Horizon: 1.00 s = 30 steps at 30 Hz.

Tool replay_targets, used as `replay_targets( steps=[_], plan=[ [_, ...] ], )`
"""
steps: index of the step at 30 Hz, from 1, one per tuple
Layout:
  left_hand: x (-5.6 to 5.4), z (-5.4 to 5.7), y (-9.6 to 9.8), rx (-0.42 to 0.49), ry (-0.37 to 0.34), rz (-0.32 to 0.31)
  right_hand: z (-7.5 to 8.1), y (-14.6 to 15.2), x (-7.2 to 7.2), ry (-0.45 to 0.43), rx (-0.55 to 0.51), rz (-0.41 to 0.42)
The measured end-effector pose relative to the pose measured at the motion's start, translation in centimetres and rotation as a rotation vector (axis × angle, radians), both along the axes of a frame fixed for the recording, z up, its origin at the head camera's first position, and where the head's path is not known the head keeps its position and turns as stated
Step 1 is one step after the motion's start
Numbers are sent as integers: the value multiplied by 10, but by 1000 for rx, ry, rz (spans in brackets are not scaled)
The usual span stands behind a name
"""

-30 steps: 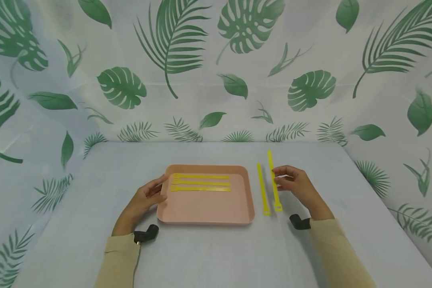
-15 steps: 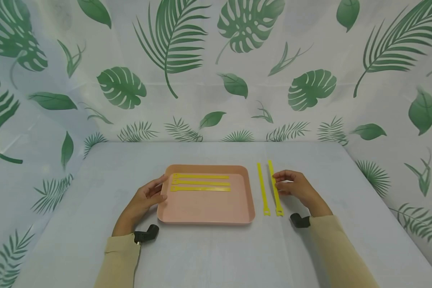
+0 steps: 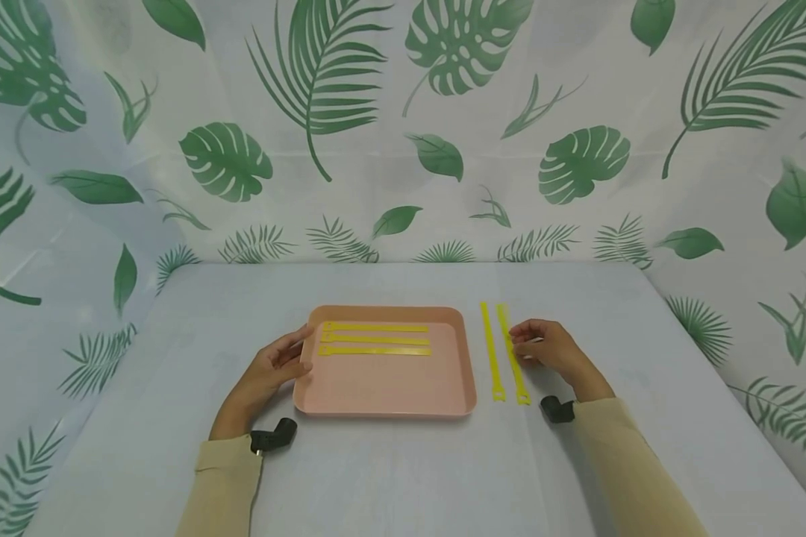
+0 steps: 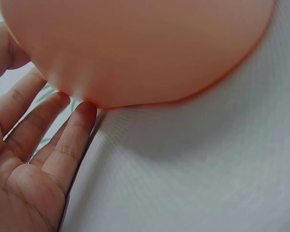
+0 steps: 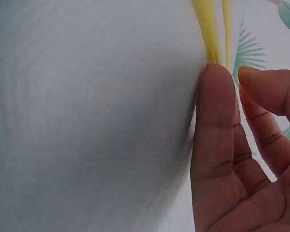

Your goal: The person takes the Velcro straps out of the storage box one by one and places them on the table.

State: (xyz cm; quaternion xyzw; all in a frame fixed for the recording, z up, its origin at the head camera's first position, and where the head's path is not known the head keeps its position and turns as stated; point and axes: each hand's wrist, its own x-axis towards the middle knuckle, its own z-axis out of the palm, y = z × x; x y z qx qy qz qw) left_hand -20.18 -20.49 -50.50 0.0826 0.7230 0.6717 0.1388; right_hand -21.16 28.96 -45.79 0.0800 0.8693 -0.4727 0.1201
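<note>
My left hand (image 3: pixel 265 380) holds the left end of a pink tray (image 3: pixel 389 391), thumb at its rim and fingers against the outer wall. In the left wrist view several fingertips touch the tray (image 4: pixel 150 53). Three yellow cable straps with slotted heads lie parallel in the tray, the nearest strap (image 3: pixel 383 351) among them. Right of the tray, my right hand (image 3: pixel 554 350) rests its fingertips by the right side of a yellow strap (image 3: pixel 520 384) that lies on the table. The right wrist view shows the thumb apart from the nearest finger, and this strap (image 5: pixel 208 29) partly hidden behind a fingertip.
Another yellow strap (image 3: pixel 490 350) lies between the tray and the right hand's strap, nearly parallel to it. A white cloth covers the table (image 3: pixel 389 477). Behind it and at both sides hangs a leaf-patterned curtain (image 3: pixel 349 179).
The strap at my right hand has come down onto the table beside the other one, its far end shifting nearer to me. My left hand and the tray have stayed put.
</note>
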Motion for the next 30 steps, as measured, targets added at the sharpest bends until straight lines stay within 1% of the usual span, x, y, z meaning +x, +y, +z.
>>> replay_targets(
  steps=[3,11,14,19,23,26,30],
  plan=[
    [0,0,0,2,1,1,1,-1,0,8,25,1],
    [0,0,0,-34,5,10,7,-1,3,19,105,9],
    [0,1,0,-44,1,13,11,-2,4,41,119,27],
    [1,2,-1,-34,-11,15,18,-8,5,117,135,73],
    [1,1,-1,-11,-13,11,21,-13,5,201,139,114],
    [0,0,-2,6,-13,4,21,-17,4,266,141,143],
    [-2,0,-1,23,-20,-2,20,-21,1,316,142,175]
  ],
)
